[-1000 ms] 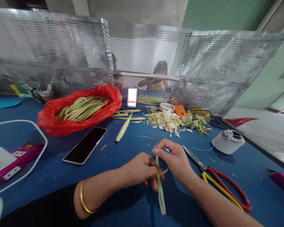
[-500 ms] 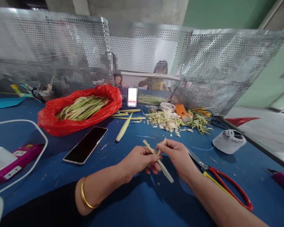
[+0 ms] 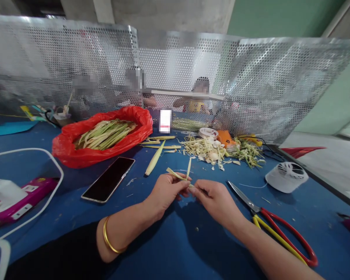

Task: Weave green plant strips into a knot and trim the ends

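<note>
Two pale green leaf strips (image 3: 189,168) cross between my hands above the blue table. My left hand (image 3: 170,190), with a gold bangle on its wrist, pinches them where they cross. One end points up, another sticks out to the upper left. My right hand (image 3: 211,194) is closed on a strip end, its fingertips almost touching the left thumb. Just right of it lie scissors (image 3: 253,208) with one red and one yellow handle. Beyond my hands lies a longer pale leaf piece (image 3: 155,158), near a heap of leaf scraps (image 3: 204,149).
A red plastic bag (image 3: 102,136) holds many leaf strips. Close to it lies a phone (image 3: 109,181). At left is a purple power strip (image 3: 23,198) with a white cable. A spool of white thread (image 3: 286,177) stands right. A perforated metal screen (image 3: 181,58) closes the back, people behind it.
My right hand has turned and lowered its fingertips toward the left thumb. One strip now stands upright, and the long end that hung toward the lower right is gone from there.
</note>
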`<state>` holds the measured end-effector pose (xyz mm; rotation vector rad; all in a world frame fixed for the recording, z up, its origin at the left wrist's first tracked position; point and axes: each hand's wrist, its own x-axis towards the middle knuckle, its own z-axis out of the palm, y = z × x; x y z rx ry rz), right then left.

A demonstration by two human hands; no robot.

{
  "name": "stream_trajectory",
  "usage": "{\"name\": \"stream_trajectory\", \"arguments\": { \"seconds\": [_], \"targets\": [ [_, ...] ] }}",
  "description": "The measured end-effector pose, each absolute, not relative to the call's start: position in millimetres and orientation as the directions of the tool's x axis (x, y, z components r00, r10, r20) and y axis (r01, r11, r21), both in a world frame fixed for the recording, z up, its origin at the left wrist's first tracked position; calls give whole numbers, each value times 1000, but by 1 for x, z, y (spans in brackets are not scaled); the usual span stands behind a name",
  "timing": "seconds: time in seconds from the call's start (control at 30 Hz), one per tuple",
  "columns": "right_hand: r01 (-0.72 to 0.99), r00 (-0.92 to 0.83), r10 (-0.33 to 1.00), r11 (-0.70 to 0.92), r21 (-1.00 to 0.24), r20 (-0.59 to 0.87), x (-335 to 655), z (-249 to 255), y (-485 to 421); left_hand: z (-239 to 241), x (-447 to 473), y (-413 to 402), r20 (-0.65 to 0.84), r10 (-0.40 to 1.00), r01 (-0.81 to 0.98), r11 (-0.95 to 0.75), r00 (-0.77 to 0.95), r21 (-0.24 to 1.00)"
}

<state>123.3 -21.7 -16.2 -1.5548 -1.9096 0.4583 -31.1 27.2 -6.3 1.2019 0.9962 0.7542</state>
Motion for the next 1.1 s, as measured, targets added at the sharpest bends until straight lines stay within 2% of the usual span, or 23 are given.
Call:
{"name": "stream_trajectory", "arguments": {
  "seconds": [0.1,0.2,0.37,0.53,0.63,0.7,0.87,0.93,1.0,1.1],
  "targets": [
    [778,-119,943,283,-562,310,122,-16,-23,-7,-31,26,-197,908,9,208,369,978],
    [785,-99,944,268,-559,315,123,-14,-23,-8,-32,28,-265,881,-13,293,391,956],
    [751,54,945,174,-637,322,130,-12,-19,-2,-41,34,-284,766,-96,408,578,908],
    [689,99,919,213,-692,382,136,-8,-17,7,-45,34,-296,655,-130,520,696,844],
    [702,76,908,244,-669,411,135,-7,-18,6,-42,31,-323,702,-87,481,635,873],
    [665,83,920,235,-709,382,134,-8,-17,3,-40,29,-329,761,-66,436,559,898],
    [317,262,950,83,-945,172,133,-9,-12,1,-37,30,-318,837,-133,413,446,901],
    [261,207,974,36,-965,92,132,-8,-12,2,-37,31,-314,858,-165,406,406,899],
    [328,75,995,37,-944,66,130,-8,-14,3,-37,32,-310,869,-182,401,385,898],
    [489,-41,993,119,-864,113,125,-11,-18,2,-36,30,-291,885,-180,373,363,910]
  ]
}}
